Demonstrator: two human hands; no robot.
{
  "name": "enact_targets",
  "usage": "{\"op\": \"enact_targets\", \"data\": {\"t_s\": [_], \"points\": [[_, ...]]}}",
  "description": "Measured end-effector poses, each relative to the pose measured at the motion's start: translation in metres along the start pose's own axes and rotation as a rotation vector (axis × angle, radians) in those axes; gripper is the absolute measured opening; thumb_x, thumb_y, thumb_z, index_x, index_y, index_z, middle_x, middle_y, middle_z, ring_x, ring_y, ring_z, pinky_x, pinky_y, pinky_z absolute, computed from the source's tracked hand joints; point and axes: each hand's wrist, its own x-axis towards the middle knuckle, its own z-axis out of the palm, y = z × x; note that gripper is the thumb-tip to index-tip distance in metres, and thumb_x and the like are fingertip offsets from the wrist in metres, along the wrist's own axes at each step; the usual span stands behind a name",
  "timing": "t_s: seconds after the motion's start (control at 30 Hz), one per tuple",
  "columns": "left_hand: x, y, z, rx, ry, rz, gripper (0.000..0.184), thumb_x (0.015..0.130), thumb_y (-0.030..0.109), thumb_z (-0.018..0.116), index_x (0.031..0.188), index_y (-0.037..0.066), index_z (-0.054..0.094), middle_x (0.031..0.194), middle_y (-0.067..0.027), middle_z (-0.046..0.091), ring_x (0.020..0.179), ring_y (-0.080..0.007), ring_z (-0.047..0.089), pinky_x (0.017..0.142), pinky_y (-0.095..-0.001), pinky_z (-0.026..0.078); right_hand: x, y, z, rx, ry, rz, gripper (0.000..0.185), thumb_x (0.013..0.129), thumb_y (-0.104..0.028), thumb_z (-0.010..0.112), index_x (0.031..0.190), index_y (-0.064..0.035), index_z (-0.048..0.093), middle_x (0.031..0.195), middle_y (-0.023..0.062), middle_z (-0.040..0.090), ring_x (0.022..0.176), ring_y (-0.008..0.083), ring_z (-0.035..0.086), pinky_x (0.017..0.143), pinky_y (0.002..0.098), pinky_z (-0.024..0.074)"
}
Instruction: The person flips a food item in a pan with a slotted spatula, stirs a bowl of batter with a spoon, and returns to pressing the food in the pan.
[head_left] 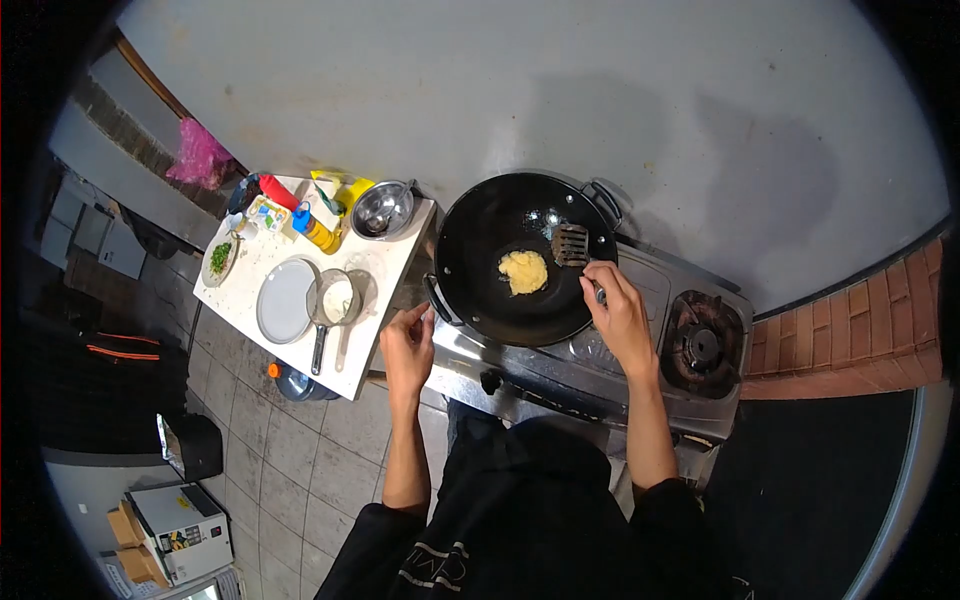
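Observation:
A black wok (480, 215) with two loop handles sits on the stove, and a soft yellow mass that looks like cooked egg (524, 272) lies in it. My right hand (622, 315) is closed around the handle of a slotted spatula (571, 246), whose head rests inside the wok, right of the egg. Beside the wok's left handle (440, 300) is my left hand (407, 350), with its fingers curled together. Whether it touches the handle or holds anything small, I cannot make out.
The stove (640, 290) has a bare burner (703, 345) at right. On the white table (290, 250) stand a grey plate (286, 300), a small saucepan (338, 300), a metal bowl (383, 209), a plate of chopped greens (220, 260), a yellow bottle (320, 235) and a red bottle (278, 190).

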Motion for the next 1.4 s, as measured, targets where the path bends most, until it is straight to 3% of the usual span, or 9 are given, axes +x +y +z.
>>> {"op": "enact_targets", "data": {"t_s": [0.13,0.2,0.23,0.27,0.33,0.6,0.87,1.4], "points": [[0.0,0.0,-0.002,-0.002,-0.008,-0.006,0.022,0.088,0.011,0.067,0.104,-0.003,0.071,0.063,-0.0106,0.05,0.056,-0.0163,0.045,0.055,-0.0326,0.039,-0.003,0.0,0.004,0.044,0.125,0.038,0.011,0.085,0.002,0.065,0.091,0.0033,0.056,0.09,0.015,0.064,0.078,0.0341,0.064,0.066,0.0384,0.0502],[0.0,0.0,-0.001,0.001,-0.013,-0.006,0.022,0.088,0.011,0.067,0.105,-0.003,0.07,0.063,-0.0107,0.05,0.056,-0.0163,0.045,0.055,-0.0327,0.039,-0.008,0.008,0.012,0.173,0.266,0.168,0.009,0.085,0.003,0.066,0.089,0.004,0.058,0.085,0.0143,0.065,0.07,0.0272,0.066,0.06,0.0351,0.05],[0.0,-0.002,-0.001,0.005,-0.012,0.003,0.022,0.088,0.011,0.067,0.105,-0.003,0.07,0.063,-0.0108,0.05,0.056,-0.0163,0.045,0.055,-0.0327,0.039,-0.009,0.005,0.013,0.283,0.281,0.274,0.008,0.09,-0.001,0.064,0.087,0.0045,0.06,0.08,0.0111,0.065,0.06,0.0167,0.064,0.051,0.0287,0.0483],[0.0,-0.003,-0.001,0.009,-0.009,0.013,0.022,0.088,0.011,0.067,0.105,-0.003,0.07,0.063,-0.0109,0.05,0.055,-0.0164,0.045,0.055,-0.0328,0.039,-0.011,0.005,0.017,0.282,0.283,0.274,0.008,0.09,-0.001,0.064,0.087,0.0045,0.06,0.08,0.0111,0.065,0.06,0.0167,0.064,0.051,0.0287,0.0483],[-0.001,-0.002,-0.003,0.014,-0.021,0.015,0.023,0.088,0.011,0.067,0.105,-0.003,0.07,0.063,-0.0111,0.051,0.055,-0.0165,0.046,0.055,-0.0327,0.04,-0.017,0.012,0.027,0.641,0.344,0.49,0.015,0.094,-0.007,0.061,0.086,0.0048,0.061,0.077,0.0083,0.064,0.052,0.0107,0.06,0.044,0.0232,0.0455],[0.004,0.015,-0.013,0.043,-0.034,-0.016,0.025,0.085,0.013,0.07,0.105,-0.002,0.071,0.063,-0.0119,0.056,0.055,-0.0178,0.049,0.056,-0.033,0.042,-0.024,0.019,0.048,0.596,0.318,0.494,0.021,0.096,-0.009,0.058,0.082,0.0056,0.062,0.07,0.0067,0.062,0.05,0.0102,0.06,0.042,0.023,0.0457],[0.01,0.006,-0.001,0.104,-0.024,0.05,0.031,0.078,0.015,0.076,0.104,-0.001,0.071,0.068,-0.0131,0.053,0.06,-0.0258,0.054,0.06,-0.0371,0.044,-0.027,0.022,0.052,0.436,0.258,0.463,0.019,0.093,-0.006,0.061,0.077,0.0043,0.06,0.068,0.0065,0.06,0.049,0.0118,0.06,0.041,0.0246,0.0441],[0.01,0.001,0.0,0.12,-0.028,0.048,0.029,0.08,0.017,0.074,0.105,0.001,0.071,0.071,-0.0132,0.056,0.062,-0.0299,0.058,0.061,-0.0404,0.046,-0.024,0.023,0.053,0.346,0.241,0.405,0.018,0.09,-0.002,0.06,0.073,0.0034,0.053,0.063,0.009,0.053,0.047,0.0128,0.053,0.045,0.0308,0.0373]]}}
